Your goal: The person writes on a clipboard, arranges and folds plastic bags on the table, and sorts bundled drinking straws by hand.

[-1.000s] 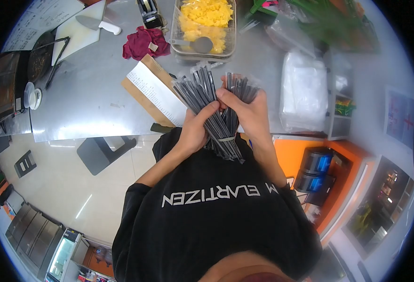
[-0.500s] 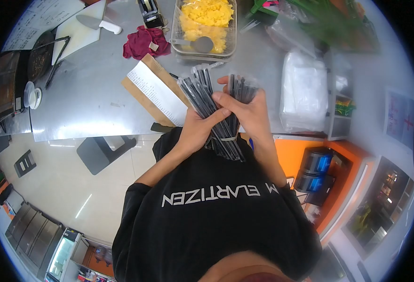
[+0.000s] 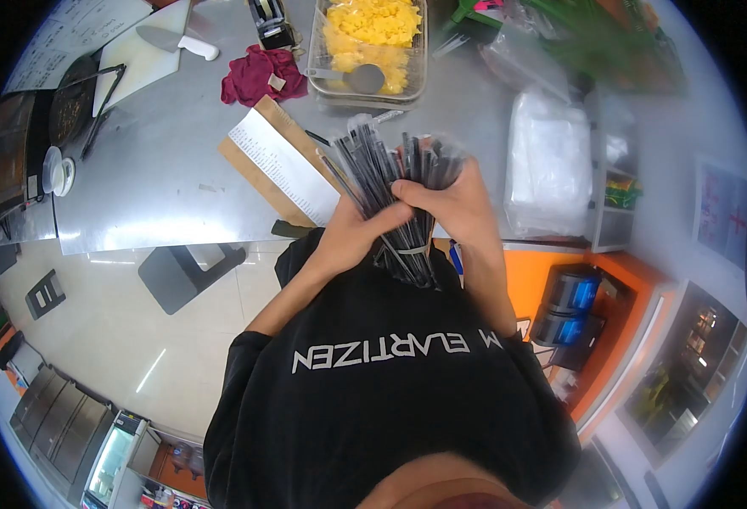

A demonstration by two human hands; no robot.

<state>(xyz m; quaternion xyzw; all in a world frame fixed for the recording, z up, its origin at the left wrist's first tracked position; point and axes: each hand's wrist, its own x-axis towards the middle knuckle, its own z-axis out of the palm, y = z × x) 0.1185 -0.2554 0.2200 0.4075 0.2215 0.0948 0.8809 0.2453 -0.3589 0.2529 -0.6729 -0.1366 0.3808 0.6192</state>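
A bundle of black straws (image 3: 401, 233) in clear wrappers is held upright between both hands, close to my shirt. A band circles the bundle near its lower end, and the upper ends fan apart. My left hand (image 3: 358, 229) is closed around the left side, its thumb lying across the straws. On the right side my right hand (image 3: 454, 199) grips the bundle, thumb pressed on the front. Most fingers of both hands are hidden behind the straws. Just left of the bundle, a printed paper slip (image 3: 282, 170) lies on brown paper (image 3: 263, 191).
Beyond the hands stands a clear container (image 3: 422, 72) of yellow pieces with a scoop (image 3: 363, 79). A maroon cloth (image 3: 263, 76), a tape dispenser (image 3: 272, 30) and a knife (image 3: 178, 42) on a white board (image 3: 140, 68) are further left. Clear plastic bags (image 3: 547, 161) lie right.
The straws' upper ends have spread and shifted between my hands. My right thumb has moved slightly down and right, off its earlier place near the left thumb.
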